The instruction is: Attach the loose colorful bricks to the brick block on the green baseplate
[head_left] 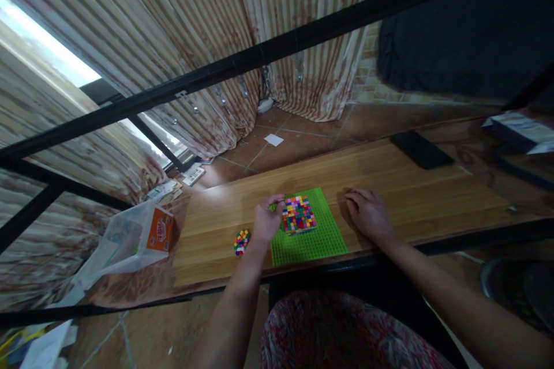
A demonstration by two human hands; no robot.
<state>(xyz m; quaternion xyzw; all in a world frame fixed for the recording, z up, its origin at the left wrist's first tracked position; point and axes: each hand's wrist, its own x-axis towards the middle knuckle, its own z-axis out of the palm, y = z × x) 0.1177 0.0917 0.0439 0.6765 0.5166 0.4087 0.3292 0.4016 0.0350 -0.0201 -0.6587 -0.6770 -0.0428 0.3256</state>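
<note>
A block built of small multicoloured toy bricks (299, 214) sits on a green studded baseplate (326, 239). My left hand (268, 218) is at the block's upper left corner, its thumb and fingers pinched together. Whatever lies between those fingertips is too small to make out. Left of that hand, a small pile of loose coloured bricks (241, 242) lies on the wooden board (208, 225). My right hand (367, 214) rests on the board to the right of the baseplate, its fingers loosely bent and holding nothing visible.
A black phone (422, 150) lies toward the board's right end. At the left stands a clear plastic box (130, 239) with an orange label. A black metal bar (259, 55) crosses beyond the board, before striped curtains (194, 29). A packet (523, 131) lies far right.
</note>
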